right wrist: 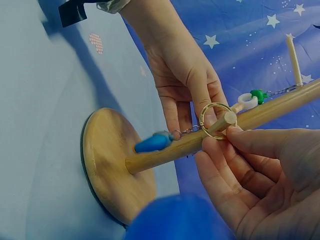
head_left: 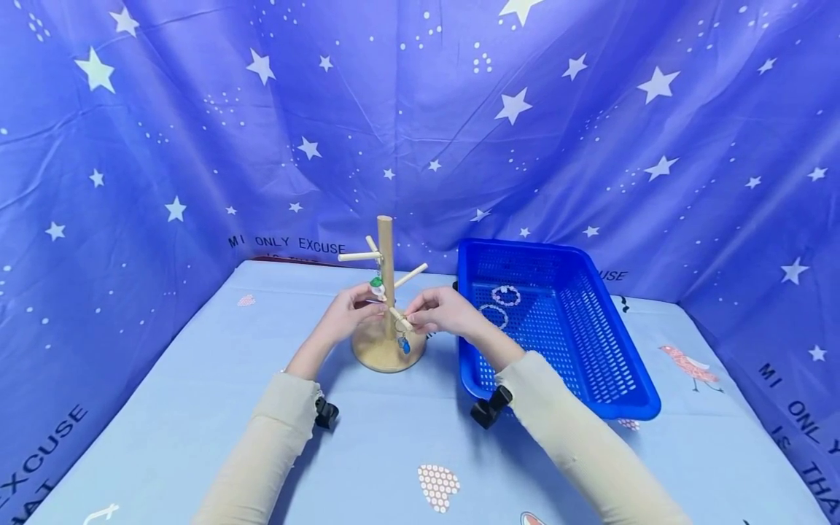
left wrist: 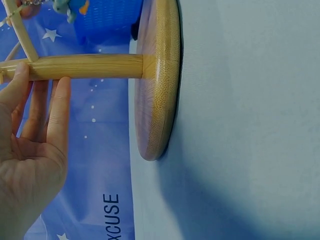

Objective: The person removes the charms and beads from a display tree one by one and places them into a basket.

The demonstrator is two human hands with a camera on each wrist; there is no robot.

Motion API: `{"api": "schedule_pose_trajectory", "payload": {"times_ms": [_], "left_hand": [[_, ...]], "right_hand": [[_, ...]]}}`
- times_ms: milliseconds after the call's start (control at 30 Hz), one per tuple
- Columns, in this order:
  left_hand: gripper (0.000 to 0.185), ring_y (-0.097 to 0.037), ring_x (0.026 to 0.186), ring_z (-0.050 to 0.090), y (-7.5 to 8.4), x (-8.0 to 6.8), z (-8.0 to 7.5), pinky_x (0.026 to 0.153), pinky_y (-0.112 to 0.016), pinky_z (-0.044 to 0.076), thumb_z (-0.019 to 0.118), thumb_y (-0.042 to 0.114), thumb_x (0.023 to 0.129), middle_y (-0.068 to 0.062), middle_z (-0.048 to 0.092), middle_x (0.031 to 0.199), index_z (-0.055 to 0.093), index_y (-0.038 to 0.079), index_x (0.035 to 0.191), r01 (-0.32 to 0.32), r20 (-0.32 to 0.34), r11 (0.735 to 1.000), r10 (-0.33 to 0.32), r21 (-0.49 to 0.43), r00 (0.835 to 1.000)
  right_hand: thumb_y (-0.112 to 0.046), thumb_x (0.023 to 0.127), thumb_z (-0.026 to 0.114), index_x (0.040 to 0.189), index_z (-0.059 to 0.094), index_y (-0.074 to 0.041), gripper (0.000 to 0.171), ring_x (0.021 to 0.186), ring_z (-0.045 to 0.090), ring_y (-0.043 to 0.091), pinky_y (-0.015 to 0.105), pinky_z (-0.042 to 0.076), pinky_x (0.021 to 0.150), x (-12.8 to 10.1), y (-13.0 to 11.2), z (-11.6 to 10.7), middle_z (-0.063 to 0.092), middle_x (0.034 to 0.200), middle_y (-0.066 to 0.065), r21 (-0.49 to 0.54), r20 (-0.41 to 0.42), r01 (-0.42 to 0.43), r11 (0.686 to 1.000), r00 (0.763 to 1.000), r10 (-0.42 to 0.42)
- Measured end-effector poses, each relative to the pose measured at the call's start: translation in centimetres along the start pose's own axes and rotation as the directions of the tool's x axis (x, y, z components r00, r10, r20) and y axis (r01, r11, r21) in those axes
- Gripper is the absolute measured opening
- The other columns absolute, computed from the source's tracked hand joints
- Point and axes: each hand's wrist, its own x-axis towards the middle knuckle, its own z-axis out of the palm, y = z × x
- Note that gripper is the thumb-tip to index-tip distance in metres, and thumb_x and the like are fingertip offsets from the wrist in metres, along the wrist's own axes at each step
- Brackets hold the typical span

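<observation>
The left hand (head_left: pixel 344 315) steadies the wooden peg stand (head_left: pixel 386 292) with straight fingers; the right hand (head_left: pixel 441 312) pinches a brass key ring (right wrist: pixel 216 120) over its low peg. The blue plastic basket (head_left: pixel 593 364) sits just right of the stand, with bare pale-blue cloth (head_left: pixel 197 364) to its left.

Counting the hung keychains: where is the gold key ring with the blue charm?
The gold key ring is looped over the wooden stand's lowest peg, at the right hand's fingertips.

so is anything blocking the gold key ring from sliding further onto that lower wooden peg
Nothing visible does. The gold key ring with its blue charm is already looped over the tip of the lower wooden peg, pinched by the right hand. The left hand steadies the wooden post behind.
</observation>
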Motion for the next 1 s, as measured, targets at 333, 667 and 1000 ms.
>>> {"api": "schedule_pose_trajectory", "payload": {"times_ms": [333, 667, 1000], "left_hand": [[0.019, -0.005, 0.088, 0.066, 0.0, -0.1, -0.1, 0.086, -0.032, 0.061, 0.06, -0.002, 0.095, -0.034, 0.064, 0.115, 0.055, -0.015, 0.108, -0.016, 0.002, 1.0, 0.016, 0.021, 1.0], [0.024, -0.005, 0.091, 0.066, 0.1, 0.0, -0.1, 0.089, -0.035, 0.06, 0.059, -0.002, 0.096, -0.034, 0.063, 0.119, 0.056, -0.014, 0.117, 0.014, 0.005, 1.0, -0.014, 0.015, 1.0], [0.019, -0.002, 0.089, 0.066, -0.2, 0.0, -0.1, 0.092, -0.044, 0.058, 0.058, -0.003, 0.096, -0.033, 0.064, 0.117, 0.054, -0.014, 0.111, 0.013, 0.009, 1.0, -0.013, -0.014, 1.0]], "right_hand": [[0.001, 0.093, 0.064, 0.106, 0.066, 0.01, 0.016, 0.076, 0.069, 0.01, 0.046, 0.059, 0.09, -0.9, 0.0, -0.4, 0.071, 0.089, 0.011, 0.025, 0.006, -0.005, 1.0, 1.0, 0.005], [0.001, 0.092, 0.065, 0.108, 0.066, 0.012, 0.018, 0.076, 0.07, 0.012, 0.034, 0.063, 0.079, -2.1, -0.5, -1.4, 0.072, 0.084, 0.008, 0.041, -0.011, 0.025, 0.999, 1.0, -0.025], [-0.003, 0.094, 0.065, 0.112, 0.064, 0.012, 0.023, 0.083, 0.071, 0.016, 0.037, 0.061, 0.086, -3.0, -0.7, -3.3, 0.072, 0.088, 0.006, 0.073, -0.058, 0.028, 0.997, 0.998, -0.024]]}}
